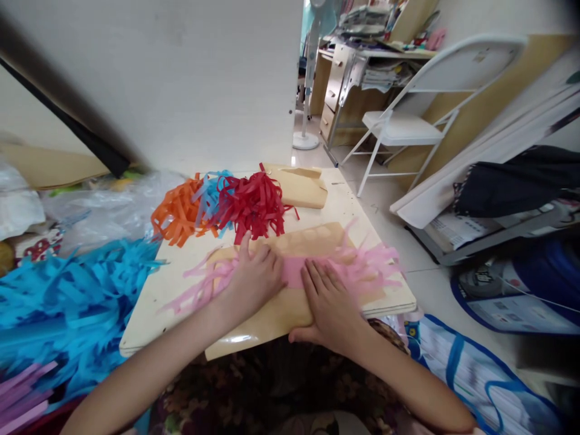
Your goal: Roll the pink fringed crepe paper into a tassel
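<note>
Pink fringed paper [294, 272] lies across a tan cardboard sheet [281, 311] on my small cream table [149, 302]. My left hand [254, 278] presses flat on the paper's left part, fingers spread, grasping nothing. My right hand [328, 305] lies flat beside it, fingers on the pink band, thumb hooked at the cardboard's near edge. Behind them sit heaps of orange strips [179, 214], light blue strips [211, 190] and red strips [254, 205]. A bigger blue fringe pile [58, 302] spills at my left, beside clear plastic bags [104, 205] whose contents I cannot tell.

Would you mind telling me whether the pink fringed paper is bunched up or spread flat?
Spread flat: the pink fringed paper lies along the tan board, pressed under the left hand and right hand.
</note>
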A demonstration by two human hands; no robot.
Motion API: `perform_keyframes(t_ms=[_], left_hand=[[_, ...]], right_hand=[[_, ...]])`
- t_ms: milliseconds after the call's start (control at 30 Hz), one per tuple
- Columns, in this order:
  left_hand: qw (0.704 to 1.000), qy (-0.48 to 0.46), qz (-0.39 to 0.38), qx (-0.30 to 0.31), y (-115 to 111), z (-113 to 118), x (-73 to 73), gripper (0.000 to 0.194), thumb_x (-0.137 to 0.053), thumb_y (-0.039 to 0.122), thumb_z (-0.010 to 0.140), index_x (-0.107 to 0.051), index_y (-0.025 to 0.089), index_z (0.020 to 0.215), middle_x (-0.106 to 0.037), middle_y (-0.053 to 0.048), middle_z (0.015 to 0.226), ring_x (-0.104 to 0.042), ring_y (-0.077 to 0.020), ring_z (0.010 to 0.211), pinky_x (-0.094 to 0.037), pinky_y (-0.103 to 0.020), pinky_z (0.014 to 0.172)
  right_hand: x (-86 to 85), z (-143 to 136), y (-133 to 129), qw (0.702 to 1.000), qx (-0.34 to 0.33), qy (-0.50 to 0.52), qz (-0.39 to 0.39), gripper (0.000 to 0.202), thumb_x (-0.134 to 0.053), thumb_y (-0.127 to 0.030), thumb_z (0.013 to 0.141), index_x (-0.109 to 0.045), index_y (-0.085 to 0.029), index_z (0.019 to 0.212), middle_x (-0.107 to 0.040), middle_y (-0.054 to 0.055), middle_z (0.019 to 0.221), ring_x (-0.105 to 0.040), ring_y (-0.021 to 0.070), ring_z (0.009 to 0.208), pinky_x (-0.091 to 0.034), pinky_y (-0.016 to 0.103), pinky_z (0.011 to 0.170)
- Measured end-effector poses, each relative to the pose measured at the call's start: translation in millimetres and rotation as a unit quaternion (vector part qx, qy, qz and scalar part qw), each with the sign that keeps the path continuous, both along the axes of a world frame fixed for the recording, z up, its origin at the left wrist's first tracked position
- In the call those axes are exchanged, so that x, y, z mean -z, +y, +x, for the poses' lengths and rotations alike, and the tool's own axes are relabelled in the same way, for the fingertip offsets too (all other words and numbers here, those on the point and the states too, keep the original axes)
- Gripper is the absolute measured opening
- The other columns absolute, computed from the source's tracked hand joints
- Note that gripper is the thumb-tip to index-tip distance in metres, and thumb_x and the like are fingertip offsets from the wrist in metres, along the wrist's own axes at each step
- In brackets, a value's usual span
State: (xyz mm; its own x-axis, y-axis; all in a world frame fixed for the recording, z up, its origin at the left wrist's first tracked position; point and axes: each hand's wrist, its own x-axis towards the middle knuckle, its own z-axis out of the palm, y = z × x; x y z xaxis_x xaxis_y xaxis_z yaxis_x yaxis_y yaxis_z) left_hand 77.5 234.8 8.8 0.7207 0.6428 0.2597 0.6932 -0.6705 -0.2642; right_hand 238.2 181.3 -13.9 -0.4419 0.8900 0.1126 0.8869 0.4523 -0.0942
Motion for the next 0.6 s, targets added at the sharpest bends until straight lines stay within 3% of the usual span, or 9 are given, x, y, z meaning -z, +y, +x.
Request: perform_keyframes(t_ms=[100,200,367,433,500,600], left_hand=[[0.998,-0.018,0.035,0.046,-13,8,7.5,0.029,-0.035,0.02,0.079,-0.051,0.011,0.101,-0.056,-0.012,0.102,-0.043,-0.0253,0.101,-0.01,-0.06,0.092],[0.996,-0.024,-0.016,0.085,-30,9,19.5,0.039,-0.029,0.028,0.081,-0.046,0.008,0.11,-0.048,-0.012,0.117,-0.035,-0.023,0.113,-0.013,-0.051,0.097],[0.993,-0.026,-0.115,0.026,-46,-11,24.4,0.048,-0.029,0.035,0.08,-0.043,0.004,0.114,-0.046,-0.015,0.119,-0.037,-0.0224,0.113,-0.028,-0.038,0.094],[0.993,-0.037,-0.114,0.021,-45,-19,19.8,0.041,-0.029,0.029,0.082,-0.047,0.006,0.111,-0.048,-0.014,0.116,-0.04,-0.0218,0.11,-0.028,-0.039,0.093],[0.989,-0.065,-0.129,0.027,-42,-23,13.1,0.034,-0.031,0.025,0.082,-0.053,0.011,0.105,-0.054,-0.011,0.11,-0.046,-0.0203,0.104,-0.03,-0.039,0.091],[0.973,-0.111,-0.2,0.026,-33,-25,2.2,0.023,-0.041,0.03,0.079,-0.061,0.02,0.087,-0.062,-0.003,0.093,-0.053,-0.0166,0.089,-0.034,-0.034,0.082]], right_hand=[[0.9,0,0,1.0,-0.012,0.001,-0.008,0.108,-0.043,-0.074,0.049,-0.031,0.006,0.12,-0.027,0.027,0.126,-0.02,0.0325,0.119,-0.018,0.046,0.098],[0.8,1,0,1.0,-0.018,0.005,-0.018,0.106,-0.041,-0.075,0.05,-0.033,0.005,0.12,-0.027,0.026,0.126,-0.019,0.032,0.12,-0.016,0.046,0.099],[-2.7,7,0,0.999,-0.026,0.008,-0.024,0.104,-0.037,-0.074,0.054,-0.032,0.005,0.12,-0.027,0.027,0.126,-0.019,0.0325,0.12,-0.017,0.046,0.098],[-6.6,10,0,0.999,-0.044,0.007,-0.026,0.092,-0.038,-0.068,0.062,-0.03,0.002,0.122,-0.027,0.025,0.127,-0.018,0.0312,0.12,-0.018,0.047,0.097],[-11.4,11,-1,0.998,-0.059,0.003,-0.024,0.069,-0.038,-0.053,0.074,-0.032,-0.005,0.123,-0.03,0.021,0.127,-0.022,0.0284,0.12,-0.021,0.047,0.095],[-17.1,10,-4,0.999,-0.049,-0.007,-0.009,0.037,-0.035,-0.03,0.081,-0.044,-0.014,0.114,-0.04,0.016,0.122,-0.034,0.0247,0.114,-0.022,0.047,0.094]])
